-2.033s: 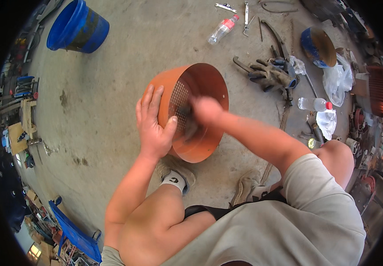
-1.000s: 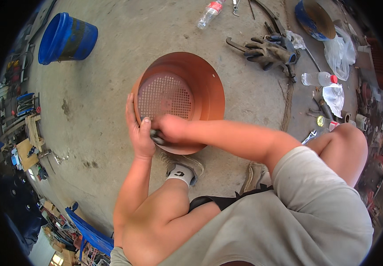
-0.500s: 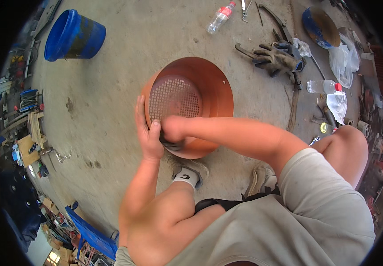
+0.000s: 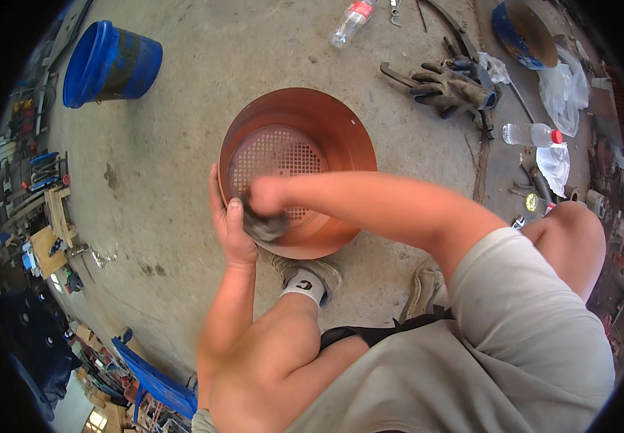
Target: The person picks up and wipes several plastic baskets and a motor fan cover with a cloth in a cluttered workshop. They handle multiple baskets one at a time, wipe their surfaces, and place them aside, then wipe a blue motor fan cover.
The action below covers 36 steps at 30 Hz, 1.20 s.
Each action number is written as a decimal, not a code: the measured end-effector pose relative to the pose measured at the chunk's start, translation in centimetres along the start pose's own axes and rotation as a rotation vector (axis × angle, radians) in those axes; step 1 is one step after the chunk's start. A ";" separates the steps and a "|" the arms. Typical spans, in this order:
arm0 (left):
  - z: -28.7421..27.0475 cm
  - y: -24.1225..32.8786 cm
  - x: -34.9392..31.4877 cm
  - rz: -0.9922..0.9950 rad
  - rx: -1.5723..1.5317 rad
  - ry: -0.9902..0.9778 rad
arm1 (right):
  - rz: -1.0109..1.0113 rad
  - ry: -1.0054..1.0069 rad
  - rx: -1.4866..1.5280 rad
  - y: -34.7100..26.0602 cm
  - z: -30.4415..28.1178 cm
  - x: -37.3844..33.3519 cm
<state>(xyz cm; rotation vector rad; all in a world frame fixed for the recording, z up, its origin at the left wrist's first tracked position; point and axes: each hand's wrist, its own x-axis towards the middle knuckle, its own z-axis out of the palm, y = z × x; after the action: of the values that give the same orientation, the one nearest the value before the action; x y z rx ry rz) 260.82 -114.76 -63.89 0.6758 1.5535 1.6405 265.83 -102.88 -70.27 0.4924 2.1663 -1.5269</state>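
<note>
A round reddish-orange metal drum (image 4: 341, 148) with a grid of square holes in its bottom stands on the floor in front of me. My left hand (image 4: 233, 231) is closed on the drum's left rim, thumb over the edge and fingers along the outer wall. Inside, my right hand (image 4: 267, 196) is blurred by motion. It presses a crumpled dark grey rag (image 4: 265, 228) against the inner wall near my left thumb. The right fingers are partly hidden, but the rag bunches under them.
A blue bucket (image 4: 113, 65) lies tilted at far left. To the right are dirty work gloves (image 4: 449, 90) on metal tools, a plastic bottle (image 4: 532, 135), a blue-rimmed basin (image 4: 525, 36) and a clear plastic bag (image 4: 564, 90). My shoe (image 4: 308, 278) is close to the drum's near side.
The drum has tipped slightly and shifted a little left with my left hand. My right hand and the rag have moved slightly up and left along the inner wall.
</note>
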 end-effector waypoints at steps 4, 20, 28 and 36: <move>-0.2 0.0 -0.3 -0.047 0.011 0.051 | 0.411 0.778 1.511 2.0 -5.9 3.9; 0.3 -0.3 0.1 -0.022 -0.050 0.030 | -0.171 -0.093 -0.141 -0.6 0.2 1.7; 0.6 -0.2 0.2 0.018 0.106 0.035 | 0.230 0.726 1.210 2.7 -3.0 5.6; 0.2 -0.7 1.1 -0.100 -0.159 0.024 | -0.018 0.122 0.353 -1.2 -1.9 -0.1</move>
<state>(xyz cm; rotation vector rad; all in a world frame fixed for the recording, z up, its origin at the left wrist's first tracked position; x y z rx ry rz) 260.49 -113.74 -64.71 0.4883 1.4320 1.6817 264.98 -101.52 -68.70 0.6972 1.9952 -1.9473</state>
